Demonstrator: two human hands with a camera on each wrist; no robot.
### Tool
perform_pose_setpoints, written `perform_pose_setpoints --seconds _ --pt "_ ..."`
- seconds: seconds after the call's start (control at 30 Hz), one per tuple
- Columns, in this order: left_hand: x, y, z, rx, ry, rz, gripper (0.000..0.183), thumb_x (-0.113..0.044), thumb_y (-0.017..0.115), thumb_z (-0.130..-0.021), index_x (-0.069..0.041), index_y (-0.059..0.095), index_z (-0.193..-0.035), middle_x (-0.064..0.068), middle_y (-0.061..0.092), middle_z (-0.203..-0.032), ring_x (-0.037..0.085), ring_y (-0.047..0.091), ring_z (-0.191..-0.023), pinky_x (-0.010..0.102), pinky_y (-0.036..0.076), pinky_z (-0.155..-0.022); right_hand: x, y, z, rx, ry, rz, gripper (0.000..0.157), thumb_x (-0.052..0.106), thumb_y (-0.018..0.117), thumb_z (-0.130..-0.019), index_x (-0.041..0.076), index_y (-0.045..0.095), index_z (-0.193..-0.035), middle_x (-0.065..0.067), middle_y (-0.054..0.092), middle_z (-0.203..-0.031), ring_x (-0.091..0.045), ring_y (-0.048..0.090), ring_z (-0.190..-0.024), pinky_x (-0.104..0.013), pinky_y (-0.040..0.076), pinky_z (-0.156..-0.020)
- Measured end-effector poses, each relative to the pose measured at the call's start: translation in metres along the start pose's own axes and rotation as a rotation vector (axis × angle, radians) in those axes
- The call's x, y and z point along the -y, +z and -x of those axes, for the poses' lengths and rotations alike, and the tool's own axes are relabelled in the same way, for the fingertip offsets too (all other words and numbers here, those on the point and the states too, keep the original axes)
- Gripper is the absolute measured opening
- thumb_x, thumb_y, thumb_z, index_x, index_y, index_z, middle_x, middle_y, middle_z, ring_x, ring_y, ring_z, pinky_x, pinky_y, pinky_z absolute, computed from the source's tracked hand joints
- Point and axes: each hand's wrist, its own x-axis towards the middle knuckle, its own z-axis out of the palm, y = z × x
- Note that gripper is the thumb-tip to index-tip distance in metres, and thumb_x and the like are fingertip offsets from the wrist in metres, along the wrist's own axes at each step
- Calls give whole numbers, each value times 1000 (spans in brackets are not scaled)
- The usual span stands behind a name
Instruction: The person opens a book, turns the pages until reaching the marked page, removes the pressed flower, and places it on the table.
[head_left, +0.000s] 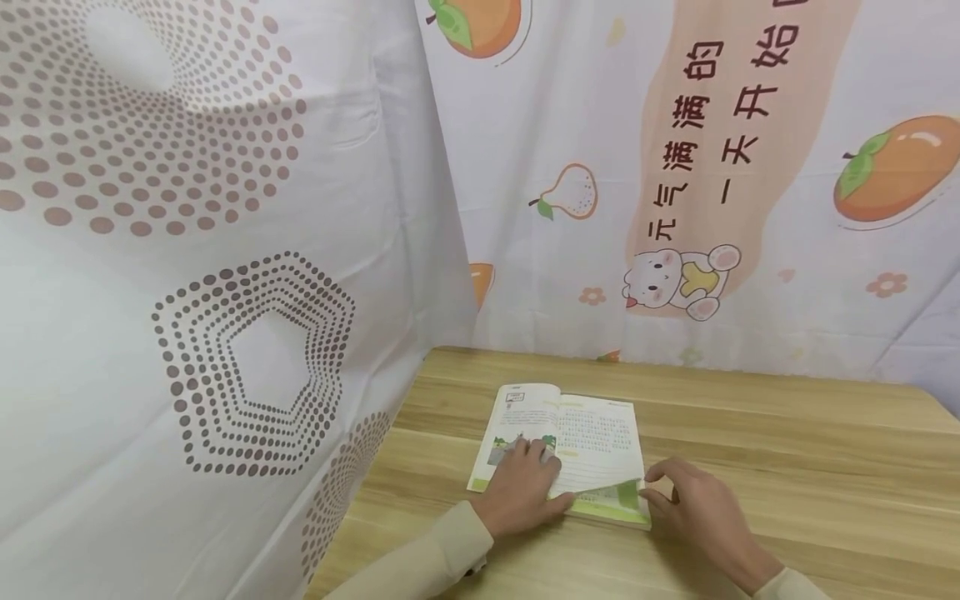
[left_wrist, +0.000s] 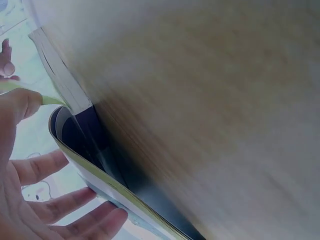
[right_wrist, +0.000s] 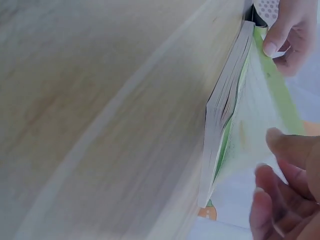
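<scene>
An open book lies on a wooden table, with text and a coloured picture on its left page. My left hand rests on that left page, fingers spread across the picture and thumb by the gutter at the lower edge. In the left wrist view, the left fingers lie against the curved page stack. My right hand is at the book's lower right corner, its thumb and forefinger pinching the corner of a page. That page is raised off the stack, showing a green-edged page beneath.
The wooden table extends to both sides of the book. A white cloth with brown dots hangs along the left, and a cloth with fruit and printed characters hangs behind the table.
</scene>
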Motion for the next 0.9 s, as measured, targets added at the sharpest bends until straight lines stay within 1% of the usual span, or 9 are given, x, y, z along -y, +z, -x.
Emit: perform_pose_setpoints --seconds 0.1,0.17,0.23,0.33,0.4,0.5,0.63,0.77,0.9 --pt "0 -2 1 3 -40 24 41 -46 56 -101 -9 73 -109 8 70 -111 22 63 -100 36 52 -91 2 -1 2 102 77 2 30 20 93 -71 19 73 -93 10 67 -85 5 46 -59 -22 41 -50" --pt "0 -4 1 12 -59 39 40 -39 55 -101 -4 74 -107 10 71 -109 22 65 -100 38 51 -95 2 0 4 181 87 8 30 25 92 -73 18 74 -96 6 71 -94 -2 57 -65 -26 49 -55" --pt "0 -7 2 10 -93 76 42 -34 55 -101 3 71 -114 13 73 -110 24 67 -101 38 52 -95 2 1 6 243 63 18 30 29 91 -74 18 76 -97 5 73 -99 -9 66 -74 -30 55 -63" --pt "2 -12 3 -34 -150 156 40 -26 57 -99 7 67 -120 14 74 -102 23 70 -93 34 57 -82 0 4 8 301 -20 32 29 35 90 -74 20 76 -94 7 70 -102 -16 70 -86 -36 58 -71" --pt "3 -14 3 -94 -187 221 45 -19 60 -96 9 60 -131 13 74 -98 21 70 -86 30 57 -69 -2 4 8 315 -60 32 27 38 90 -73 22 77 -90 9 69 -100 -14 69 -85 -35 58 -71" --pt "6 -16 3 -195 -195 227 47 -10 63 -90 8 57 -132 14 72 -99 17 68 -81 27 55 -63 -4 3 6 322 -97 34 25 39 90 -72 24 77 -87 9 68 -99 -12 68 -81 -33 58 -66" --pt "7 -15 3 -289 -209 174 66 -6 71 -83 6 46 -143 18 65 -120 21 69 -91 28 57 -68 -5 1 2 340 -87 37 24 40 91 -70 25 78 -84 10 68 -96 -11 67 -79 -31 57 -63" --pt "8 -13 3 -302 -263 159 88 -8 83 -77 -2 38 -153 22 51 -139 26 65 -100 31 56 -73 -4 -1 0 371 -61 32 23 39 91 -70 25 79 -84 11 68 -96 -11 67 -81 -31 56 -64" --pt "11 -12 3 -292 -237 107 74 -10 87 -73 -10 57 -141 27 41 -149 36 52 -125 41 51 -93 -3 -3 -1 384 -51 22 21 35 90 -71 22 80 -85 10 69 -97 -13 69 -83 -33 58 -67"
